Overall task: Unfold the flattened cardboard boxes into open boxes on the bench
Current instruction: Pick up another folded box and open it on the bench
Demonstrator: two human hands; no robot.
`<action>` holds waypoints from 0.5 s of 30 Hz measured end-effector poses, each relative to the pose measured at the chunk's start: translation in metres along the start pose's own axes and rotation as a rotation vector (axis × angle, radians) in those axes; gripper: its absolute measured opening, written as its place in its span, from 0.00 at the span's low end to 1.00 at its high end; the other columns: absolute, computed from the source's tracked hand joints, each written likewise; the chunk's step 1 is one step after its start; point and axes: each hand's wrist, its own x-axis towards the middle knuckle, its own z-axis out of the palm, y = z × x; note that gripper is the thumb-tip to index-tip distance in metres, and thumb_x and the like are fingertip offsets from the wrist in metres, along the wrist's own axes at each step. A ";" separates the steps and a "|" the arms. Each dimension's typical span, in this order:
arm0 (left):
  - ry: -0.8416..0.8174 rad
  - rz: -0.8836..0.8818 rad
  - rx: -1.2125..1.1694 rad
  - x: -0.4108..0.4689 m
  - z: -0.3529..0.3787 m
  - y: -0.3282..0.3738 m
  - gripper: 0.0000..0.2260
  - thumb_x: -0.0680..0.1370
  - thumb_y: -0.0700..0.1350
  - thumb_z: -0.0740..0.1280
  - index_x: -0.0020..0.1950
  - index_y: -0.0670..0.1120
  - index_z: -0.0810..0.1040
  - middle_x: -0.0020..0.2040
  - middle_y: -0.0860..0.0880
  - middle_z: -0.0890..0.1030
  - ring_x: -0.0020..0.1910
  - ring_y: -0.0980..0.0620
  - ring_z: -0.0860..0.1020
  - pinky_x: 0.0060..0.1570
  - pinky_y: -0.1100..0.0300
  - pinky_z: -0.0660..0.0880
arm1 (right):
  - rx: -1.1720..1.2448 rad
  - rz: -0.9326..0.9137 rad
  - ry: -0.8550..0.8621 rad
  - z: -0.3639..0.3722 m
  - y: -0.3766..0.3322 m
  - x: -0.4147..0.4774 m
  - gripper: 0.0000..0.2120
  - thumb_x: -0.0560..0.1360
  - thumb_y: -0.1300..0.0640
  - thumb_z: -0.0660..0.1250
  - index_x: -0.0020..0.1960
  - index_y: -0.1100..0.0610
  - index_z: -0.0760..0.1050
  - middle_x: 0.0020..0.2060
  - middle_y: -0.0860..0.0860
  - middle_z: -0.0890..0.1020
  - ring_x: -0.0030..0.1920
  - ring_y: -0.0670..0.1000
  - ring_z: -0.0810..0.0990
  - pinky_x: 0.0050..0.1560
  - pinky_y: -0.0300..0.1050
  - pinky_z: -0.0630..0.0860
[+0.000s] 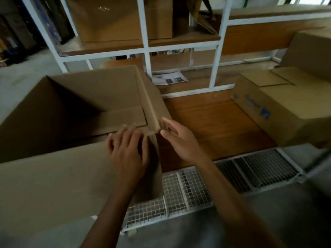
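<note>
A large brown cardboard box (75, 97) stands open on the wooden bench (215, 122), filling the left half of the view. Its near flap (53, 176) slopes toward me and its right flap (154, 102) stands upright. My left hand (128, 151) rests on the near flap at the box's near right corner, fingers spread and slightly bent. My right hand (179, 138) is just right of that corner, thumb and fingers straight, touching the right flap's lower end. Inside, a bottom flap (121, 117) lies flat.
A closed cardboard box with blue print (279, 108) sits on the bench at right, another stacked behind it. White metal shelving (217, 51) with more boxes stands behind. A printed sheet (169, 78) lies on the lower shelf. Wire-mesh trays (188, 190) line the bench's front edge.
</note>
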 end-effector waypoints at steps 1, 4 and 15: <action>0.024 -0.034 -0.026 -0.005 0.005 0.013 0.14 0.79 0.51 0.62 0.58 0.46 0.80 0.65 0.46 0.79 0.69 0.44 0.71 0.71 0.46 0.56 | -0.009 -0.014 0.017 -0.013 0.004 -0.012 0.27 0.81 0.48 0.63 0.78 0.45 0.60 0.75 0.47 0.67 0.73 0.44 0.65 0.73 0.51 0.65; 0.032 -0.086 -0.265 -0.011 0.012 0.070 0.19 0.79 0.52 0.61 0.66 0.42 0.76 0.71 0.43 0.73 0.75 0.44 0.63 0.74 0.43 0.55 | -0.086 -0.061 0.130 -0.063 0.020 -0.048 0.30 0.80 0.49 0.64 0.79 0.47 0.57 0.76 0.46 0.65 0.70 0.38 0.62 0.70 0.44 0.66; -0.367 0.077 -0.693 -0.054 0.061 0.307 0.26 0.79 0.57 0.62 0.75 0.49 0.64 0.78 0.48 0.61 0.76 0.51 0.62 0.70 0.50 0.64 | -0.236 0.035 0.633 -0.239 0.118 -0.178 0.30 0.78 0.48 0.64 0.77 0.43 0.57 0.75 0.50 0.64 0.73 0.50 0.67 0.64 0.58 0.75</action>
